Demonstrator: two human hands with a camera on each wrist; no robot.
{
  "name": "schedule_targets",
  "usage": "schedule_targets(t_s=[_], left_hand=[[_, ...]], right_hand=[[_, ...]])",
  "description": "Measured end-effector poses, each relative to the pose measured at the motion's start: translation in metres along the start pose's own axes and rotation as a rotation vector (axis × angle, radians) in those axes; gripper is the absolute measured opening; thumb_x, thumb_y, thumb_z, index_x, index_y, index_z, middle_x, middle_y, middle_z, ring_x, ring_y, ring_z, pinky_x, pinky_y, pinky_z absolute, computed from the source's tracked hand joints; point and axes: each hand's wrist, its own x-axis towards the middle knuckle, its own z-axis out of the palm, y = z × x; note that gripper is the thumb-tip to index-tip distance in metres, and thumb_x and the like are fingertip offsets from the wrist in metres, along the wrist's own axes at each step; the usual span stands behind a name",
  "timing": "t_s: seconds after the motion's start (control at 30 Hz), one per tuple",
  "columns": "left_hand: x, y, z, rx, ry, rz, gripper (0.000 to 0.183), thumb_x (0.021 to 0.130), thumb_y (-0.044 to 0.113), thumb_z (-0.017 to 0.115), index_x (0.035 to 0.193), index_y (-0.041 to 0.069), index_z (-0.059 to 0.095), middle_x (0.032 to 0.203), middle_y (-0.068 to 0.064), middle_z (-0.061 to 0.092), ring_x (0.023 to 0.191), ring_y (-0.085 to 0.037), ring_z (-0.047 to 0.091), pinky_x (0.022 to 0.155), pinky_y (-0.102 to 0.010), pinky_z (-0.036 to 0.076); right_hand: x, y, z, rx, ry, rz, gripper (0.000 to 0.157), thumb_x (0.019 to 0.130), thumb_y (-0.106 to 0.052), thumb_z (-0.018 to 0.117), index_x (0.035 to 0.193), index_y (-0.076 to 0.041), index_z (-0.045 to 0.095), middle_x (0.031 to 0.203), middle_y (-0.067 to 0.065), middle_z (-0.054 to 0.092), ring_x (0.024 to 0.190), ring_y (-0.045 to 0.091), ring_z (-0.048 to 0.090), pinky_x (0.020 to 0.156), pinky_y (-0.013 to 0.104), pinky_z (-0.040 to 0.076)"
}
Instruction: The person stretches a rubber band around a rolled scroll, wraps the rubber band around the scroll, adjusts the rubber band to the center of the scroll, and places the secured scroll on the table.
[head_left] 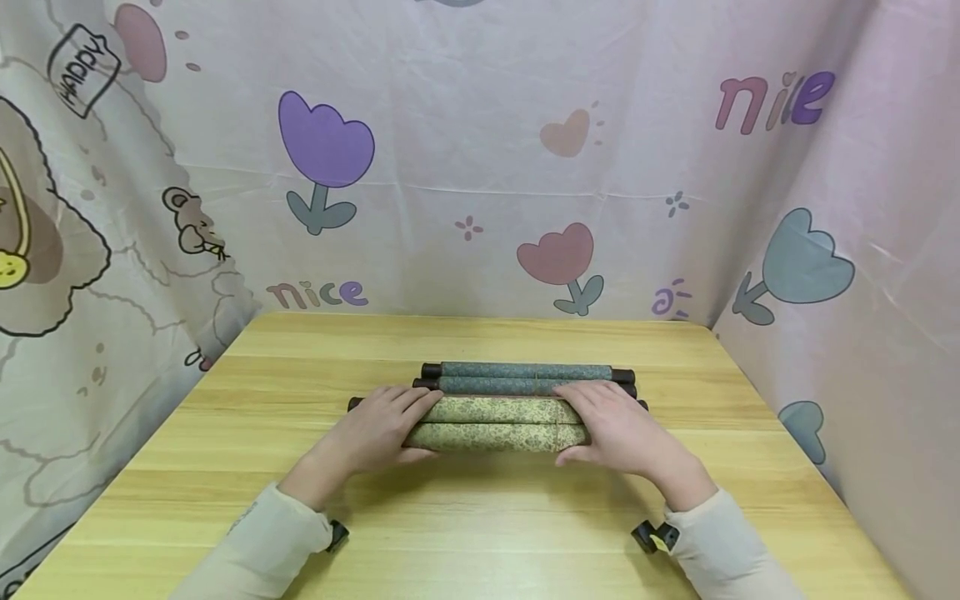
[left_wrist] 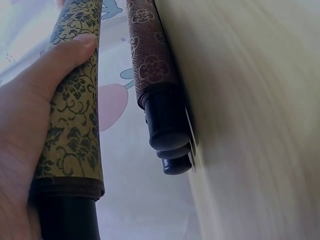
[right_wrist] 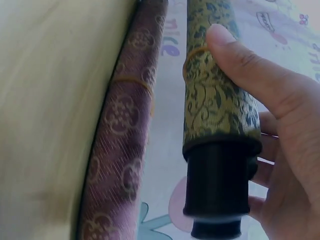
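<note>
Both hands hold a pair of yellow-green scrolls (head_left: 495,437) with dark floral patterns, one at each end. My left hand (head_left: 381,427) grips the left end, its thumb along the near side in the left wrist view. At the right end my right hand (head_left: 618,429) grips likewise, thumb beside a thin band (right_wrist: 196,54) around the scrolls. Black knobs (right_wrist: 217,177) stick out past the patterned part. Below the held pair, a maroon scroll (left_wrist: 150,50) with flower motifs lies on the table, mostly hidden in the head view.
Two blue-grey scrolls (head_left: 525,371) with black ends lie side by side just behind the held pair. The wooden table (head_left: 480,533) reaches back to a printed curtain (head_left: 450,150), which also hangs along both sides. A small black device (head_left: 654,537) sits at the right cuff.
</note>
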Motion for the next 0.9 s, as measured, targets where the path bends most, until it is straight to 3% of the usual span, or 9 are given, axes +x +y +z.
schedule_targets(t_s=[0.33, 0.57, 0.9], left_hand=[[-0.001, -0.001, -0.001, 0.011, 0.007, 0.006, 0.083, 0.080, 0.057, 0.072, 0.141, 0.004, 0.050, 0.126, -0.013, 0.061, 0.110, -0.034, 0.060, 0.088, -0.049, 0.050], [-0.001, -0.001, -0.001, 0.004, 0.026, 0.005, 0.083, 0.080, 0.057, 0.073, 0.140, 0.004, 0.050, 0.125, -0.013, 0.062, 0.108, -0.033, 0.060, 0.088, -0.049, 0.050], [-0.001, 0.000, -0.001, -0.011, 0.032, 0.013, 0.082, 0.079, 0.056, 0.074, 0.139, 0.004, 0.051, 0.124, -0.011, 0.062, 0.108, -0.032, 0.060, 0.087, -0.048, 0.050]], right_hand=[[-0.001, 0.000, 0.008, -0.071, -0.003, -0.030, 0.087, 0.079, -0.061, 0.071, 0.137, 0.000, 0.049, 0.129, 0.013, 0.059, 0.120, 0.032, 0.054, 0.106, 0.052, 0.037], [0.001, -0.001, 0.012, -0.102, 0.096, -0.073, 0.084, 0.075, -0.059, 0.075, 0.132, 0.000, 0.054, 0.121, 0.011, 0.062, 0.113, 0.029, 0.057, 0.102, 0.049, 0.040], [0.003, -0.004, 0.015, -0.100, 0.128, -0.130, 0.085, 0.075, -0.058, 0.076, 0.132, 0.001, 0.053, 0.120, 0.012, 0.062, 0.112, 0.029, 0.057, 0.103, 0.047, 0.040]])
